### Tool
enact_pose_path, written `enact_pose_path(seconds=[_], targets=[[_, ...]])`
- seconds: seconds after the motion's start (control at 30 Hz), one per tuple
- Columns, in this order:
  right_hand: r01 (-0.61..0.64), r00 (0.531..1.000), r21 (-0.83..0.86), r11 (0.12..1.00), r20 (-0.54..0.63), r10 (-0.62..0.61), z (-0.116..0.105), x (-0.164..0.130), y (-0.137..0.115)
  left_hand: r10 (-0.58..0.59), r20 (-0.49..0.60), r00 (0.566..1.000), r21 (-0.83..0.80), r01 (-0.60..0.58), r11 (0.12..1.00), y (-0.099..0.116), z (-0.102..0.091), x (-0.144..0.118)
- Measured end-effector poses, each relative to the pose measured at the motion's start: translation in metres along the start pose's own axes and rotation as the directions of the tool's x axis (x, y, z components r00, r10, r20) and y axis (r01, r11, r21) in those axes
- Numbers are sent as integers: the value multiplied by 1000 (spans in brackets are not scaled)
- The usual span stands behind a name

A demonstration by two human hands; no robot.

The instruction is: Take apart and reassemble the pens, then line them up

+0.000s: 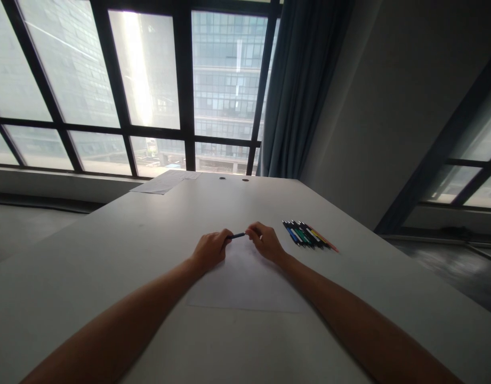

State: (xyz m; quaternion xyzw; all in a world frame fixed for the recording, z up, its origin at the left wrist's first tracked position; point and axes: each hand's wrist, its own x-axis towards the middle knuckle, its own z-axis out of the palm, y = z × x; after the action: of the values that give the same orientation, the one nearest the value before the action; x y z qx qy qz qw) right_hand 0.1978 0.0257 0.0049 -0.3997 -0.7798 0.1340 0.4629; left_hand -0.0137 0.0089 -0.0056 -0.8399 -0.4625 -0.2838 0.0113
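Both hands meet over the far edge of a white sheet of paper (245, 285) that lies flat on the grey table (109, 256). My left hand (210, 248) pinches one end of a dark blue pen (238, 235), and my right hand (266, 241) pinches the other end. The pen is held level just above the paper, and only its short middle part shows between the fingers. To the right of my right hand, a row of several pens (309, 236) in blue, green, black, white and orange lies side by side on the table.
More sheets of paper (165, 182) lie at the table's far left corner. Two round cable holes (234, 178) sit at the far edge. Large windows and a grey curtain (297, 90) stand behind the table, with a wall to the right.
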Motion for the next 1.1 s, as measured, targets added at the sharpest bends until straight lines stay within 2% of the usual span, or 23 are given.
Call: enact_pose_path(seconds=[0.1,0.23,0.47,0.6,0.73,0.9,1.1], targets=[[-74,997,70,995,3,74,1,0,-6,6,-10,1000,-2,-6,1000,1,-1,0],[-117,993,36,992,5,117,4,-1,-12,31,-16,999,1,-31,1000,2,-3,-1],[-94,995,-86,992,20,96,6,0,-9,132,-61,989,23,-131,991,1,-1,0],[-133,991,-56,990,-2,133,3,1,-5,156,-102,983,26,-154,988,-2,2,0],[-11,995,-53,999,97,16,-4,1,-4,126,-101,987,42,-122,992,-6,4,0],[142,979,-260,955,179,-97,-11,0,-4,128,-75,989,49,-125,991,-5,3,-1],[287,948,-268,920,220,-232,-13,1,-5,138,-81,987,46,-135,990,-3,2,-1]])
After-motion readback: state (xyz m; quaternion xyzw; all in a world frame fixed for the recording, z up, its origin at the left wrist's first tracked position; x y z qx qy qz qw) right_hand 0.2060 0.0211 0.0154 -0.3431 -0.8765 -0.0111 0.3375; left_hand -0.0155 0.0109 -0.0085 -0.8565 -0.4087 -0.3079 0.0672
